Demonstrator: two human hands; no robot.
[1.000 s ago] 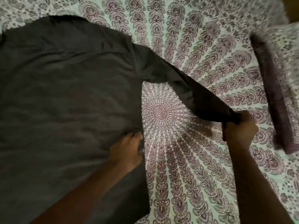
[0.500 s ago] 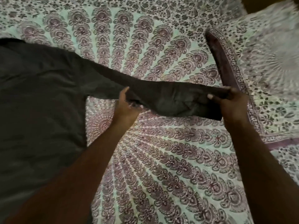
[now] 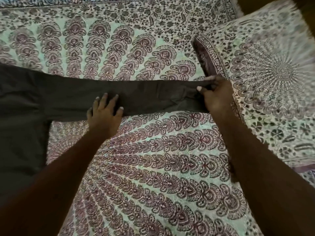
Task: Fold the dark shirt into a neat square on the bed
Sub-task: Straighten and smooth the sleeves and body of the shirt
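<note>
The dark shirt lies flat at the left of the bed, its body running off the left edge of view. One long sleeve stretches straight to the right across the patterned bedspread. My left hand rests flat on the middle of the sleeve with fingers spread. My right hand pinches the cuff end of the sleeve, holding it taut next to the pillow.
A pillow in a matching mandala print lies at the right, its dark maroon border touching the sleeve end. The bedspread's floral border runs along the far edge.
The sleeve, lifted and slack before, now lies stretched flat on the bed. My left hand has let go of it and opened flat on top. My right hand has pulled the cuff out rightwards.
</note>
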